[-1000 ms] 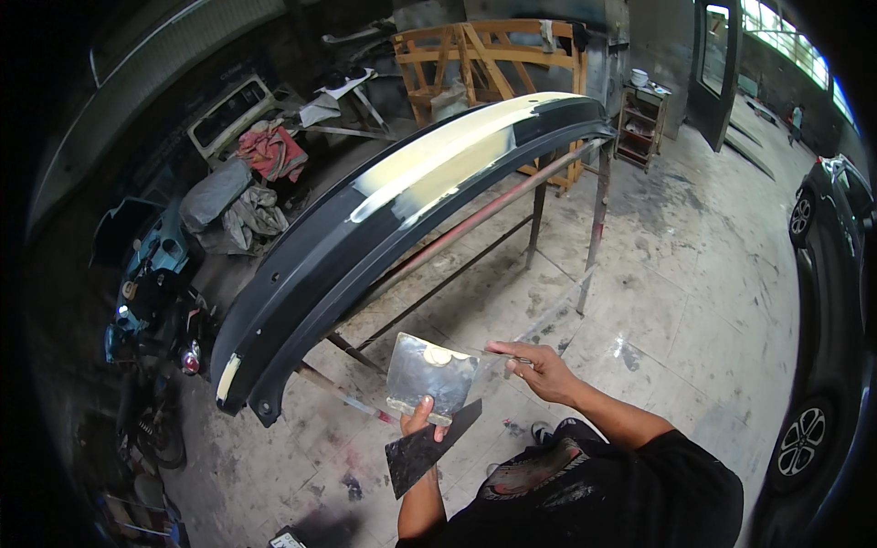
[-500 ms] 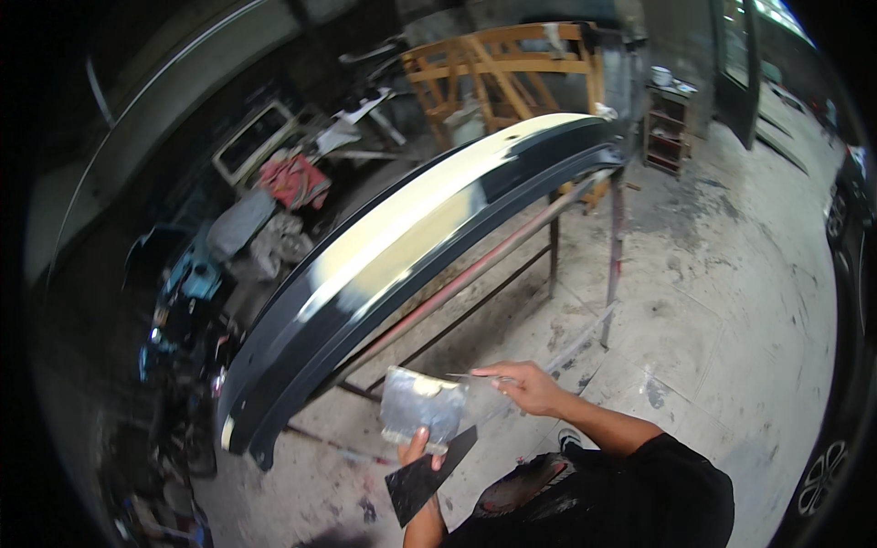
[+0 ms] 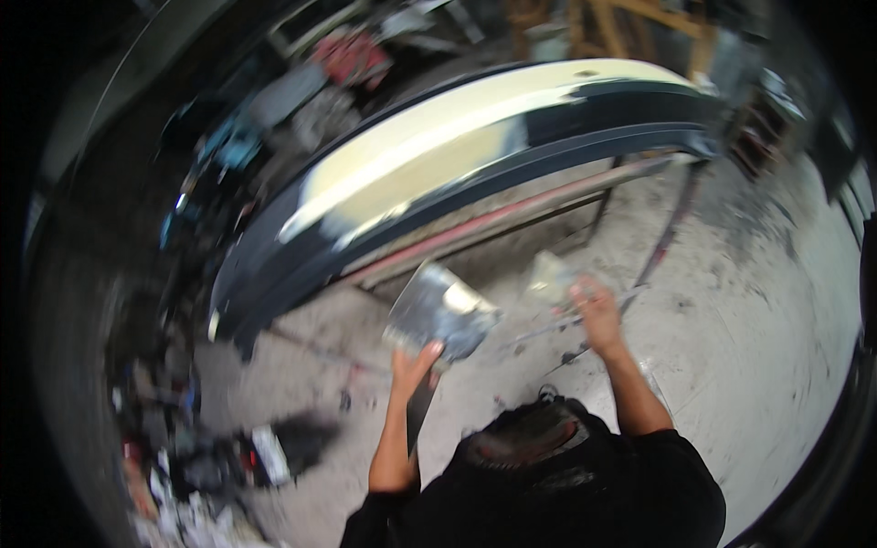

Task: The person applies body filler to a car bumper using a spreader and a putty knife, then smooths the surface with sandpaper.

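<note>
Your left hand is closed on the lower edge of a flat grey metal plate, with the thumb lying over its face. The plate is tilted and carries a dab of pale-yellow paste toward its right side. A dark flat strip projects below the same hand, beside your forearm; whether your fingers grip it, you cannot tell from this view.

Your right hand is closed in a narrow pinch on a thin, pale spreader. The spreader is to the right of the plate and apart from it. Motion blur hides the exact finger placement.

The long curved dark panel is located in front of you, beyond both hands, and neither hand touches it. It rests on a metal stand with a red-marked rail. A broad pale-yellow coating covers much of the panel's upper face, with streaked edges at its left end.

Behind the panel, note the red cloth at upper left, the wooden frame at the top and the shelf unit at upper right
</note>
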A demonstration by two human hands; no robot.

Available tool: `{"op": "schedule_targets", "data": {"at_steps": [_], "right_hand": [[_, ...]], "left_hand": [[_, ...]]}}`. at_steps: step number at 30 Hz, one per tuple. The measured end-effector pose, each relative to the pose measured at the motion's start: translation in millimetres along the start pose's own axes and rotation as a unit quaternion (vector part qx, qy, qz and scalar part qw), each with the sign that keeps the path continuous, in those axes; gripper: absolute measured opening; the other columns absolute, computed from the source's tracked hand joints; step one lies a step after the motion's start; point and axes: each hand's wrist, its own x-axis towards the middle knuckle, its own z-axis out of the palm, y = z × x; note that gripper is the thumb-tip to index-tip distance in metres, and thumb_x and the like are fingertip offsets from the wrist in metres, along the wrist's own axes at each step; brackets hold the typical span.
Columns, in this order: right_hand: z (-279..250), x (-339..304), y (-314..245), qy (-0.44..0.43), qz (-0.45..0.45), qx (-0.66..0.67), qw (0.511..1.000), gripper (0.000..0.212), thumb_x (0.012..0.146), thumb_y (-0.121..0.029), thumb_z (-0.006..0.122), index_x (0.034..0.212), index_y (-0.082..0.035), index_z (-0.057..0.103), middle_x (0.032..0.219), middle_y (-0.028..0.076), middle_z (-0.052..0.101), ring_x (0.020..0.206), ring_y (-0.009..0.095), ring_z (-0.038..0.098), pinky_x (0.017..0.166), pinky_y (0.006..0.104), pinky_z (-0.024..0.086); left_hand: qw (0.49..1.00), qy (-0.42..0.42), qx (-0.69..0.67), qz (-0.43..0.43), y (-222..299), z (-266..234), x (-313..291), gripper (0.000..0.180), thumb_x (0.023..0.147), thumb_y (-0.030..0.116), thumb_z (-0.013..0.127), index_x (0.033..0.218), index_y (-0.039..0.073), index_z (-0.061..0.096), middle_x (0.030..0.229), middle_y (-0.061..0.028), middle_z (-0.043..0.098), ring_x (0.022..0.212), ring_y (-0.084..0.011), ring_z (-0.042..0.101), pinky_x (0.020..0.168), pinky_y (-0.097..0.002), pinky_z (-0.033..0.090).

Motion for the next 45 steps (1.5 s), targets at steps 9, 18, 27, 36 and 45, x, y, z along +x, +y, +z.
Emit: {"op": "schedule_targets", "data": {"at_steps": [9,18,27,36,45], "right_hand": [[87.9,-10.5,-65.2,-0.142,0.019,0.195,0.97,0.025,0.095,-0.011,0.052,0.116,0.003,0.053,0.096,0.009,0.063,0.078,0.012,0.062,0.061,0.0287,0.057],[147.4,8.2,-147.0,-0.364,-0.116,-0.256,0.888,0.032,0.087,-0.006,0.056,0.119,-0.005,0.056,0.105,0.009,0.063,0.095,0.025,0.059,0.08,0.0351,0.045],[198.3,21.6,-142.8,-0.429,-0.437,-0.439,0.657,0.028,0.076,-0.003,0.059,0.099,-0.013,0.072,0.113,0.003,0.064,0.11,0.021,0.053,0.089,0.0368,0.037],[233.1,20.2,-151.2,-0.512,-0.437,-0.481,0.561,0.03,0.077,-0.001,0.057,0.1,-0.013,0.072,0.111,0.004,0.064,0.108,0.02,0.053,0.089,0.037,0.036],[276.5,-29.7,-88.8,-0.431,-0.242,-0.142,0.858,0.042,0.09,-0.004,0.056,0.132,-0.007,0.054,0.131,0.015,0.056,0.123,0.03,0.053,0.104,0.038,0.042]], "left_hand": [[0.759,-0.345,-0.539,0.121,-0.2,-13.8,11.2,0.081,0.097,0.046,0.042,0.148,-0.004,0.004,0.049,-0.0054,0.053,0.03,-0.0099,0.036,0.035,-0.0235,0.03],[0.909,-0.243,-0.334,0.059,-2.9,-74.4,-22.1,0.089,0.089,0.038,0.062,0.145,-0.01,0.013,0.059,-0.0071,0.057,0.035,-0.0065,0.041,0.033,-0.0217,0.029],[0.919,-0.278,-0.268,-0.076,-8.8,-129.7,-40.5,0.054,0.086,0.03,0.069,0.117,-0.01,0.05,0.079,-0.0087,0.065,0.036,-0.0014,0.044,0.031,-0.0152,0.034],[0.927,-0.21,-0.31,-0.018,-38.7,-167.0,-66.0,0.054,0.089,0.029,0.065,0.122,-0.009,0.048,0.079,-0.0076,0.064,0.037,-0.0022,0.044,0.031,-0.0157,0.035],[0.947,0.096,-0.299,0.072,-37.3,-189.5,-94.7,0.04,0.092,0.022,0.055,0.121,-0.004,0.048,0.074,-0.0106,0.063,0.032,-0.0083,0.043,0.03,-0.0225,0.034]]}}
